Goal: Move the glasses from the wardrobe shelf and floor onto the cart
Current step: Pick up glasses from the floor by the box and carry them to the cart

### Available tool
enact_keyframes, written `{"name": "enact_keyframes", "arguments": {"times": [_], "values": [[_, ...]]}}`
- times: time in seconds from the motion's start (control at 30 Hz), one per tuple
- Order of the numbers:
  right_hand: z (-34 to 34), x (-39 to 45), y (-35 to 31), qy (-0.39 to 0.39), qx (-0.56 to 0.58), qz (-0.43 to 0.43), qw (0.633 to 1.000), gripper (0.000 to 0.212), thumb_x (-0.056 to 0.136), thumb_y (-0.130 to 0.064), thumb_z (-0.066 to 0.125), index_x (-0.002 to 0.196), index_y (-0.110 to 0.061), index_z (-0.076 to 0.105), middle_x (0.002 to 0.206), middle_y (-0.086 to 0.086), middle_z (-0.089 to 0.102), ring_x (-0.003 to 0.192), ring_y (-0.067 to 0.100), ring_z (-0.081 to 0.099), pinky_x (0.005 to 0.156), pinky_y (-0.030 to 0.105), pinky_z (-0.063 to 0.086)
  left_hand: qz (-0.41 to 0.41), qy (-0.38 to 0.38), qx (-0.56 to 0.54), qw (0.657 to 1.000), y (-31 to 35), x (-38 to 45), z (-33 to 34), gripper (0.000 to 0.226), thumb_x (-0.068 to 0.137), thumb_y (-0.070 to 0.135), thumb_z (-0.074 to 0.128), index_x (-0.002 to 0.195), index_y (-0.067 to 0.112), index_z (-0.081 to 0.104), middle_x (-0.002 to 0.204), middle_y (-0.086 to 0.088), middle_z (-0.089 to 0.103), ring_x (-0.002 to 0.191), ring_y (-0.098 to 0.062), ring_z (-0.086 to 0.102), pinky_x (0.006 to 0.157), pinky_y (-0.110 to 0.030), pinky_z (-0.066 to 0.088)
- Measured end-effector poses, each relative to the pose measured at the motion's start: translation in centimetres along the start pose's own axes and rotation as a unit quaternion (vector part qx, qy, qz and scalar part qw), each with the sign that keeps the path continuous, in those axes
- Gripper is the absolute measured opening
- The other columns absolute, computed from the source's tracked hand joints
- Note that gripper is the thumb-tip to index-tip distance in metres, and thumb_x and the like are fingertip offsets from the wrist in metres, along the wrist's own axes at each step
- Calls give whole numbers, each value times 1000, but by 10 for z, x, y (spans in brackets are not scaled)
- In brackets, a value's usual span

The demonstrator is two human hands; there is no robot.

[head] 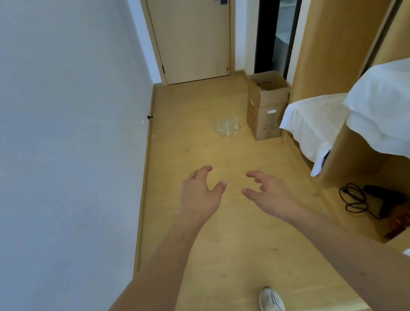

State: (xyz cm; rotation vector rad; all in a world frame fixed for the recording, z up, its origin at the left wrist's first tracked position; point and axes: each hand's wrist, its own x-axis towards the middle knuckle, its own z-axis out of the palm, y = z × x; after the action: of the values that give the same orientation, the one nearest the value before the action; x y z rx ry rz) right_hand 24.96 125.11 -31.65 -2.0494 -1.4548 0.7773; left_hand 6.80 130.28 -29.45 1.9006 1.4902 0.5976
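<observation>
Ahead on the floor (212, 235), beside a cardboard box (266, 107), clustered glasses (228, 126) are approached with left hand (198, 197) and right hand (272, 193) empty, fingers spread and loosely curled; stooping and grasping seem needed next.

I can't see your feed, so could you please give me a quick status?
Both hands, left and right, open, empty. Glasses clustered on floor ahead, beside cardboard box. Path clear; cart not in view.

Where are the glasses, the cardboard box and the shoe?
glasses (228, 126): head view, middle of the cluster on the floor.
cardboard box (265, 115): head view, its front side.
shoe (273, 309): head view, its top.
</observation>
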Motion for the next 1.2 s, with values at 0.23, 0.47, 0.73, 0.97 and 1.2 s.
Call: {"name": "enact_keyframes", "arguments": {"times": [0.23, 0.47, 0.73, 0.97, 1.2], "values": [[3, 95, 10, -7, 1, 4, 1000, 58, 94, -45, 65, 146, -25, 50, 143, 8, 55, 128, 27, 54, 105, 40, 45, -23, -8, 7, 1000, -11, 84, 15, 58, 93, 43, 66, 144, 21, 50, 147, -6, 50, 138, -25, 42, 114, -39, 35], [-13, 218, 24, -13, 39, 11, 999, 58, 93, -42, 68, 145, -21, 52, 145, 5, 56, 132, 24, 52, 109, 40, 43, -37, -33, 38, 998, 12, 201, 32, 58, 95, 43, 64, 147, 20, 48, 149, -7, 48, 137, -27, 44, 114, -41, 36], [-33, 317, 37, -43, 23, 32, 998, 58, 93, -44, 65, 146, -23, 51, 143, 6, 56, 130, 24, 53, 107, 40, 43, -52, -39, 45, 997, 35, 309, 55, 56, 96, 42, 63, 146, 22, 50, 149, -4, 49, 137, -25, 44, 113, -37, 36], [-36, 385, 43, -54, 16, 53, 997, 57, 94, -45, 65, 145, -25, 51, 140, 8, 57, 129, 23, 53, 105, 35, 43, -56, -54, 63, 995, 30, 388, 66, 54, 95, 41, 64, 144, 23, 51, 147, -3, 50, 135, -26, 43, 111, -38, 37], [-30, 465, 36, -50, 7, 78, 996, 58, 93, -45, 65, 145, -26, 51, 137, 9, 59, 122, 24, 57, 99, 32, 45, -36, -93, 82, 992, 10, 476, 74, 55, 94, 43, 64, 144, 22, 51, 146, -5, 51, 125, -30, 51, 108, -40, 40]]}}
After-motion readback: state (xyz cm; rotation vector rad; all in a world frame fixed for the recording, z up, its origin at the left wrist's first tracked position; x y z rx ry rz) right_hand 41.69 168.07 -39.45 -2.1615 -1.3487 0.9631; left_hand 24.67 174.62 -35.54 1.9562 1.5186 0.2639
